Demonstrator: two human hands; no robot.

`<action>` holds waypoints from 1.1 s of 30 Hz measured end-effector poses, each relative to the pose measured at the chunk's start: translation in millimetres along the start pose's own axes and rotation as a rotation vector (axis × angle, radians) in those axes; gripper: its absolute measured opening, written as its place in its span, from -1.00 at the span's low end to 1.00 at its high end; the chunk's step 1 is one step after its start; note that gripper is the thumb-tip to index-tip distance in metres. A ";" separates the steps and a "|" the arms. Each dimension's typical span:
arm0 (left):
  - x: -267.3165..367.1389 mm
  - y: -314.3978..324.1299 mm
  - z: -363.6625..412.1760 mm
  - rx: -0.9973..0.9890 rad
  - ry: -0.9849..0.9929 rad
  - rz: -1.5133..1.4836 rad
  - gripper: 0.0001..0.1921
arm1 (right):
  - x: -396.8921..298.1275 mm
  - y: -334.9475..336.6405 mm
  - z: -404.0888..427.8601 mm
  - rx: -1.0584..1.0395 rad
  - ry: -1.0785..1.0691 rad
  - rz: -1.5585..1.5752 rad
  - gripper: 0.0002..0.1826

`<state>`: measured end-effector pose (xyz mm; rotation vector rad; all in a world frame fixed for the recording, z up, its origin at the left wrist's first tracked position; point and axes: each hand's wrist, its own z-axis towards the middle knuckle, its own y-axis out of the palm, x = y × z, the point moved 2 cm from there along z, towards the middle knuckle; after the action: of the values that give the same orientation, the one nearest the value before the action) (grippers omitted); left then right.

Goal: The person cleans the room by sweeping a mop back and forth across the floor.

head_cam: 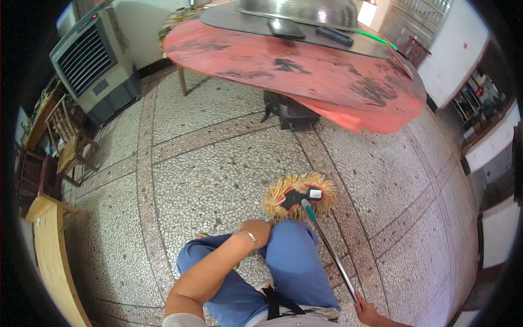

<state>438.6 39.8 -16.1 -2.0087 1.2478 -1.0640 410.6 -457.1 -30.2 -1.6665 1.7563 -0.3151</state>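
My right hand [366, 310] is wrapped around the metal handle [336, 258] of a dust mop at the lower right. The handle slants up to a green joint on the mop head [297, 199], which has yellowish fringe around a black and red centre and lies on the speckled floor just beyond my knee. My left hand [257, 231], with a bracelet at its wrist, rests against the inner side of my right knee [292, 245]. Its fingers are hidden, so whether they hold anything cannot be told. My legs in blue trousers are bent, knees apart.
Ahead stands a table with a red cover [253, 61], bearing a large metal bowl-shaped dome [302, 12]. Beneath it is a black box-like object [299, 116]. An air cooler [88, 61], a wooden chair [67, 149] and a light wooden furniture piece [53, 249] stand left.
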 end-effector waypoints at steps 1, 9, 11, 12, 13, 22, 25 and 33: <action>-1.5 0.8 1.8 -0.003 -0.007 0.048 -0.61 | -2.3 -8.6 1.0 -0.075 0.040 -0.095 -0.39; -8.7 -15.8 -19.1 0.167 -0.023 -0.018 -0.67 | -171.3 -63.3 210.3 0.058 -0.471 -0.235 -0.41; -8.1 -21.5 -26.7 0.090 -0.036 -0.032 -0.68 | -252.2 -60.2 253.8 0.039 -0.460 -0.182 -0.42; -8.0 -22.8 -21.5 0.109 -0.046 -0.037 -0.68 | -283.1 -57.4 284.3 0.050 -0.515 -0.140 -0.42; -8.0 -22.3 -20.2 0.091 -0.047 -0.037 -0.68 | -325.0 -50.6 310.0 0.098 -0.514 -0.178 -0.43; -22.2 -14.4 -15.7 0.085 -0.049 -0.151 -0.69 | -548.7 -12.4 316.0 -0.019 -0.331 -0.034 -0.44; -21.7 -9.9 -13.9 0.088 -0.054 -0.125 -0.69 | -480.0 -26.8 308.5 -0.005 -0.488 -0.167 -0.43; -9.9 -7.4 -20.1 0.199 -0.059 -0.141 -0.65 | -249.8 -99.9 198.2 0.013 -0.802 -0.440 -0.41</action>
<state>422.7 51.2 -2.9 -1.9816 0.9419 -1.1380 597.2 -180.0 -38.7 -1.8093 0.7981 0.1481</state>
